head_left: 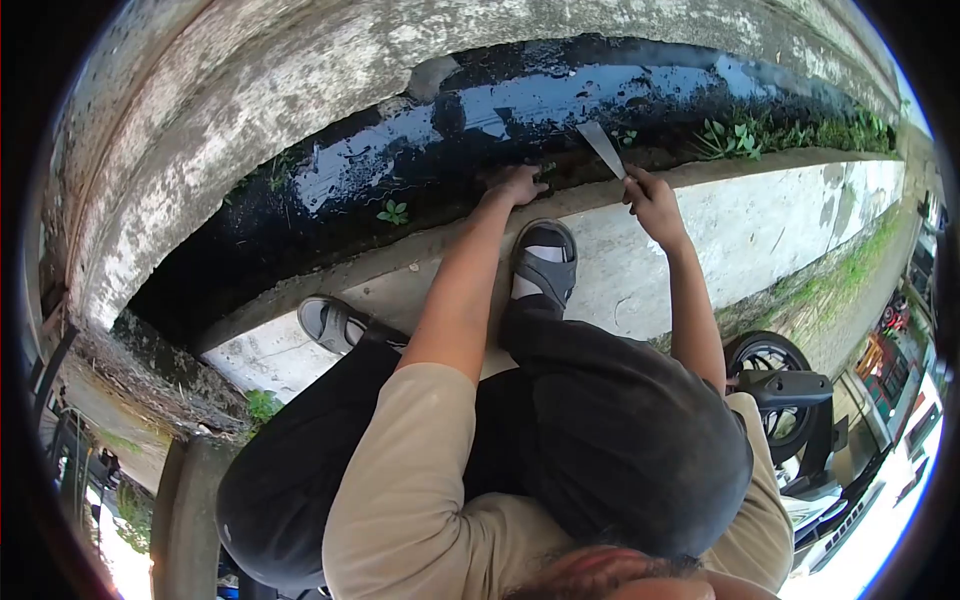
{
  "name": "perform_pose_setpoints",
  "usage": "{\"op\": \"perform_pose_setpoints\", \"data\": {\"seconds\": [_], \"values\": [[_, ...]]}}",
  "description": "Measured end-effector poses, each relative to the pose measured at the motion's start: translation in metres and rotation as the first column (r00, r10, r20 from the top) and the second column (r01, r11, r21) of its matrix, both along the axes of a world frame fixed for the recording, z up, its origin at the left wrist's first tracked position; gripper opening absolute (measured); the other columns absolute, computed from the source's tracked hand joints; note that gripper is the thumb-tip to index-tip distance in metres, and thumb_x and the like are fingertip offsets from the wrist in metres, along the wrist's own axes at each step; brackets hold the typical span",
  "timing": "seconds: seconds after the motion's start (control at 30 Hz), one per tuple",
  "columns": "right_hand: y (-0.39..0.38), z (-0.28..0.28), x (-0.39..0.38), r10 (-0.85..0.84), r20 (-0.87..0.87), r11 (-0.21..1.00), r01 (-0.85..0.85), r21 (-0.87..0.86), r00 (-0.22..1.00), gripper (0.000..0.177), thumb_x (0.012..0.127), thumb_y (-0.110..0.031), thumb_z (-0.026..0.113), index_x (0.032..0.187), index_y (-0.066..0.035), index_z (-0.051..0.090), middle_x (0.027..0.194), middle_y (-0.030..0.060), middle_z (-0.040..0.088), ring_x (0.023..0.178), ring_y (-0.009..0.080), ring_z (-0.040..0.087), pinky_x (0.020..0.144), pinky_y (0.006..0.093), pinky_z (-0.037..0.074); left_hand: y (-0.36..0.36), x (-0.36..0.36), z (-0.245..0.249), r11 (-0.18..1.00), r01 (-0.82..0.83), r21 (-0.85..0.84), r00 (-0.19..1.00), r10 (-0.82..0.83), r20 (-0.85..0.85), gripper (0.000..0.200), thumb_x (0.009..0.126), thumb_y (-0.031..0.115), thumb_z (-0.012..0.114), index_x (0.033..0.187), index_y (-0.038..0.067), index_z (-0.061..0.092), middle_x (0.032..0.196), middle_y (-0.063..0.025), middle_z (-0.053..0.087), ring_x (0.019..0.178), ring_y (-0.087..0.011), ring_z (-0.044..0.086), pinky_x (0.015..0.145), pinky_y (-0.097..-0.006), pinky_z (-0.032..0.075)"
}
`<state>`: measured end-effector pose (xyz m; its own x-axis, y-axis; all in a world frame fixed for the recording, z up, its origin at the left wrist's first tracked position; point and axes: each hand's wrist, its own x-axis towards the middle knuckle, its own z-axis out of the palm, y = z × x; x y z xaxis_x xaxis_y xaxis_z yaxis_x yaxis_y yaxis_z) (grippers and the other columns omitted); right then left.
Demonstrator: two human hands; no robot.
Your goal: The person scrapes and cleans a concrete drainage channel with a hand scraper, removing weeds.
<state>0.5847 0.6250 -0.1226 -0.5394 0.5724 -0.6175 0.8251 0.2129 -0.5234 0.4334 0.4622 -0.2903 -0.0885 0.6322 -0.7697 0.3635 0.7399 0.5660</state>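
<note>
My right hand (654,208) is closed round the handle end of a putty knife (601,150), whose flat blade widens toward its tip and points up and left over the ditch. My left hand (516,185) reaches down past the inner edge of the concrete ledge to the dark, wet side of the ditch (455,190). Its visible fingers are apart and I see nothing held in them; some fingertips are hidden. A small green weed (393,212) grows in the ditch to the left of that hand.
My sandalled feet (545,262) rest on the pale concrete ledge (770,225). Beyond the water stands a stained concrete wall (300,90). Leafy weeds (735,138) grow at the right. A motorcycle wheel (770,385) is close behind my right arm.
</note>
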Motion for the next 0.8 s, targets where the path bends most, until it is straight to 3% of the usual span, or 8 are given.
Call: {"op": "perform_pose_setpoints", "data": {"seconds": [0.13,0.2,0.37,0.5,0.57,0.63,0.67,0.8], "values": [[-0.008,0.013,0.006,-0.139,-0.027,0.99,0.138,-0.033,0.99,0.037,0.096,-0.022,0.055,0.128,-0.003,0.058,0.073,0.0108,0.065,0.066,0.016,0.062,0.064,0.0302,0.048,-0.004,-0.01,-0.001,1.0,-0.028,0.001,0.999,0.028,0.023,0.033,0.085,0.026,0.069,0.114,0.009,0.069,0.111,-0.0186,0.067,0.109,-0.0312,0.062,0.098,-0.0408,0.047],[-0.009,0.018,0.009,-0.178,-0.032,0.984,0.177,-0.029,0.984,0.038,0.096,-0.021,0.054,0.129,-0.004,0.057,0.072,0.0093,0.064,0.064,0.0133,0.06,0.062,0.0285,0.048,-0.008,-0.012,-0.039,0.951,-0.31,0.017,0.933,0.3,0.199,0.023,0.083,0.026,0.061,0.086,0.009,0.076,0.093,-0.0112,0.073,0.096,-0.0264,0.068,0.096,-0.0358,0.048],[-0.006,0.017,0.013,-0.212,-0.063,0.977,0.213,0.016,0.975,0.036,0.097,-0.02,0.053,0.129,-0.003,0.057,0.071,0.0071,0.064,0.062,0.011,0.058,0.059,0.0275,0.048,-0.006,-0.048,-0.025,0.884,-0.376,0.277,0.913,0.404,-0.05,0.024,0.074,-0.004,0.066,0.094,0.006,0.074,0.092,-0.014,0.072,0.088,-0.0228,0.071,0.083,-0.0319,0.055],[-0.012,0.007,-0.001,-0.16,-0.089,0.987,0.16,-0.006,0.983,0.035,0.097,-0.019,0.054,0.128,-0.003,0.059,0.073,0.0063,0.064,0.063,0.0102,0.057,0.06,0.0269,0.048,-0.066,-0.135,-0.056,0.968,-0.047,0.248,0.977,0.097,-0.192,0.023,0.078,0.011,0.059,0.097,0.004,0.07,0.094,-0.017,0.069,0.09,-0.0346,0.066,0.08,-0.041,0.052],[-0.011,-0.001,-0.011,-0.111,-0.111,0.994,0.109,-0.024,0.988,0.036,0.096,-0.019,0.054,0.128,-0.003,0.058,0.073,0.007,0.064,0.063,0.0106,0.058,0.061,0.0277,0.048,-0.103,-0.164,-0.029,0.997,0.078,0.014,0.983,-0.075,-0.165,0.027,0.086,0.019,0.051,0.095,0.002,0.07,0.103,-0.0236,0.066,0.101,-0.0386,0.062,0.087,-0.0448,0.048],[-0.014,-0.012,-0.026,0.015,-0.072,1.0,-0.014,0.019,0.997,0.036,0.096,-0.021,0.055,0.128,-0.004,0.059,0.072,0.0088,0.064,0.063,0.0129,0.059,0.062,0.0301,0.048,-0.16,-0.158,-0.06,0.991,-0.067,-0.118,0.992,0.053,-0.119,0.038,0.092,0.029,0.047,0.105,0.0,0.067,0.117,-0.0271,0.061,0.114,-0.0389,0.057,0.096,-0.0443,0.045],[-0.017,-0.014,-0.039,0.029,-0.083,1.0,-0.027,0.014,0.996,0.036,0.096,-0.021,0.055,0.128,-0.004,0.059,0.072,0.0088,0.064,0.063,0.0129,0.059,0.062,0.0301,0.048,-0.162,-0.154,-0.017,0.949,-0.04,-0.314,0.998,0.023,-0.056,0.053,0.095,0.044,0.046,0.121,-0.001,0.06,0.131,-0.0277,0.053,0.124,-0.038,0.05,0.104,-0.0429,0.04],[-0.031,-0.021,-0.074,0.15,-0.129,0.989,-0.15,0.003,0.98,0.035,0.096,-0.022,0.054,0.127,-0.006,0.059,0.072,0.0106,0.065,0.061,0.0173,0.06,0.061,0.032,0.048,-0.195,-0.135,0.009,0.906,0.096,-0.413,0.994,-0.109,-0.008,0.062,0.089,0.055,0.055,0.121,0.003,0.063,0.135,-0.0247,0.051,0.127,-0.0358,0.048,0.106,-0.0411,0.039]]}}
